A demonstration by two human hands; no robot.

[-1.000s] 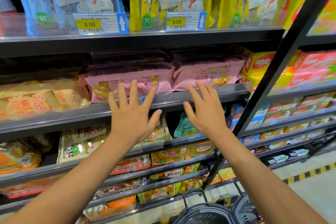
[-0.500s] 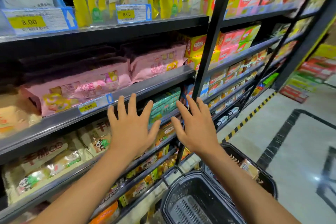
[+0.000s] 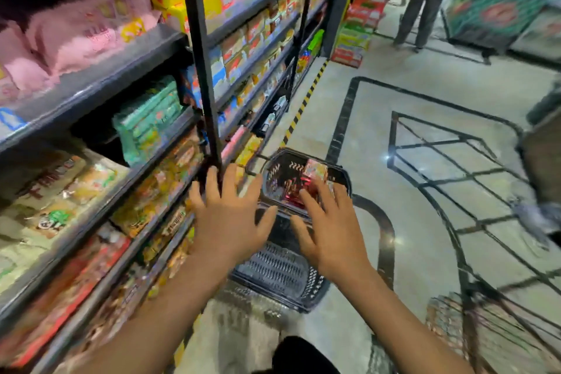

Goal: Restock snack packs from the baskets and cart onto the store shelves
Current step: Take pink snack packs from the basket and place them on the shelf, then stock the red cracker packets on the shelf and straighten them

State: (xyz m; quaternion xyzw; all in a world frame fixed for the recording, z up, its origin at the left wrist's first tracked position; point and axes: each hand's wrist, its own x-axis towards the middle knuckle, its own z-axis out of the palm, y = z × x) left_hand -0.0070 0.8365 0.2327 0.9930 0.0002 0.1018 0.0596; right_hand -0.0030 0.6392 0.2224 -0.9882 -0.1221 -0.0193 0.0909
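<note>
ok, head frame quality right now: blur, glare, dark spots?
Head view: motion blur smears the left shelf packs and lower right corner; both hands, left hand and right hand, read sharper; specular glints on the polished floor; top-left is crushed to black; wide-angle bending curves the shelf upright.

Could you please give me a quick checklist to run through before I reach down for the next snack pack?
1. Left hand free, fingers spread: ok.
2. Right hand free, fingers spread: ok.
3. Far basket holds stock, red packs visible: ok.
4. Near basket holds stock: not ok, only its bare mesh shows.
5. Path down to the packs unobstructed: ok.
6. Which shelf the red packs belong on: cannot tell, picture blurred.
</note>
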